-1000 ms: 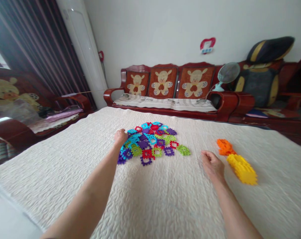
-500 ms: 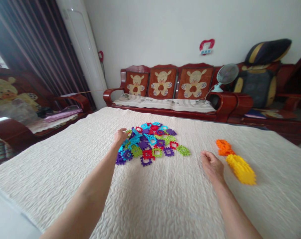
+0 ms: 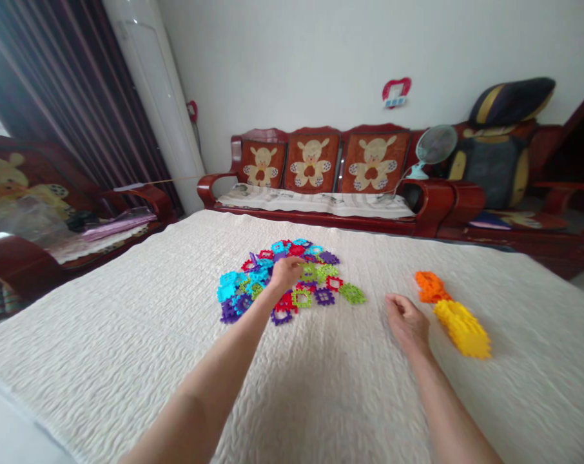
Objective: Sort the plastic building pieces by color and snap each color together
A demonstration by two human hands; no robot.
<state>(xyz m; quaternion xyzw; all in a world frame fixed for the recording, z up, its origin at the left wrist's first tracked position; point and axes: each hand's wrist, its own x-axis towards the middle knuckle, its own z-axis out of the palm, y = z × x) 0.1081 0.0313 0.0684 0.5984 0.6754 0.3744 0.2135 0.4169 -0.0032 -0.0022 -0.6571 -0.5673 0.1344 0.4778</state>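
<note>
A heap of interlocking plastic tiles [image 3: 325, 296] in purple, blue, red and green lies on the quilted cover. Over its middle is my left hand [image 3: 287, 272], closed with a green interlocking tile [image 3: 308, 271] at the fingertips. Part of the heap is hidden behind that hand and forearm. My right hand [image 3: 408, 320] rests curled on the cover, right of the heap, and nothing shows in its fingers. Just beyond it are a cluster of orange tiles [image 3: 430, 286] and a row of yellow tiles [image 3: 463, 328] stacked together.
The pale quilted cover [image 3: 321, 386] spreads over the whole surface in front of me. Behind its far edge stands a wooden sofa [image 3: 321, 218] with bear cushions. A small fan [image 3: 436, 145] is at the sofa's right end, and a wooden armchair [image 3: 26, 270] is at left.
My left hand has moved right, from the heap's left edge to over its middle, carrying the green tile. My right hand stays in place. The view has shifted slightly.
</note>
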